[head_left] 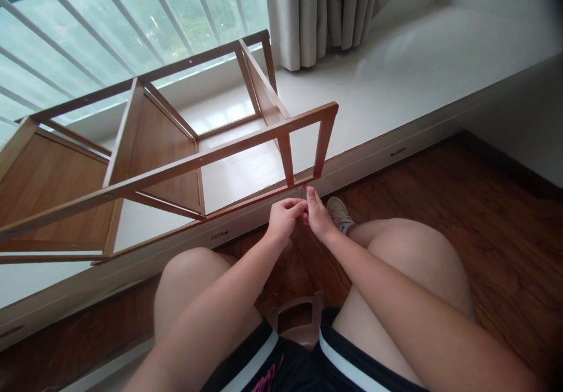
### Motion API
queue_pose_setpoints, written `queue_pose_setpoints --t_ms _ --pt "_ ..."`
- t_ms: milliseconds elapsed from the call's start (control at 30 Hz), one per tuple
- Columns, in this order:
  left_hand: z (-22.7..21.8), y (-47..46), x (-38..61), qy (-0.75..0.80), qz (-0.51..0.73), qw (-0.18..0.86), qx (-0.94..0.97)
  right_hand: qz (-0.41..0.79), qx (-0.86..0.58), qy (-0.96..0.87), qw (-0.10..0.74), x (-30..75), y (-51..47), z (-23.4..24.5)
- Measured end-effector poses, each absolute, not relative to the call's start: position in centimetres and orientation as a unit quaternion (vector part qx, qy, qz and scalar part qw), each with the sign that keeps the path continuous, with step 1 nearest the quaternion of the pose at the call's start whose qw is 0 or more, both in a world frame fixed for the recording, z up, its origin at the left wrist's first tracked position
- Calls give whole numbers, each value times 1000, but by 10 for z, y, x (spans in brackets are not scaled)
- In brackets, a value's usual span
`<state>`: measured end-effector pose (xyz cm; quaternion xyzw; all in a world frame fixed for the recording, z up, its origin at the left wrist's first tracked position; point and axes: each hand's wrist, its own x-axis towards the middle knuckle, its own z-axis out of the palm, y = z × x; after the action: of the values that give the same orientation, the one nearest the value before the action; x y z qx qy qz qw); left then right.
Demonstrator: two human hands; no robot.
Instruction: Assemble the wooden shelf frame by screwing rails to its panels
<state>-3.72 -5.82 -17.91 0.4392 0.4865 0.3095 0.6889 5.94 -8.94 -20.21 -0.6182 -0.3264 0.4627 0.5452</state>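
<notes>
A wooden shelf frame (pixel 185 163) lies on its side on a white window ledge (pixel 396 81), its open end sticking out over the ledge's edge. My left hand (pixel 284 219) and my right hand (pixel 317 213) meet just under the frame's lower front rail (pixel 264 195), near its right corner. Both hands are closed in a pinch, fingertips touching each other. Something very small seems to be held between them; I cannot make it out. My forearms reach forward over my bare knees.
A dark wooden floor (pixel 484 227) lies below the ledge. My shoe (pixel 338 210) rests by the ledge. A brown stool seat (pixel 294 316) shows between my thighs. Grey curtains (pixel 325 10) hang at the back, and a barred window (pixel 109 22) runs along the left.
</notes>
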Motion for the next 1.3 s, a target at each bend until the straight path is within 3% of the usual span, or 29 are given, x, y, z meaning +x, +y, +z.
queue_pose_setpoints --t_ms 200,567,1300 --pt "-195 -41 -32 461 317 753 347 427 -656 -300 545 66 -85 -211" --pt "-206 -31 -31 488 335 740 319 274 -726 -476 413 74 -99 -198" --pt "-199 -32 -32 485 329 754 297 270 -719 -481 424 70 -103 -200"
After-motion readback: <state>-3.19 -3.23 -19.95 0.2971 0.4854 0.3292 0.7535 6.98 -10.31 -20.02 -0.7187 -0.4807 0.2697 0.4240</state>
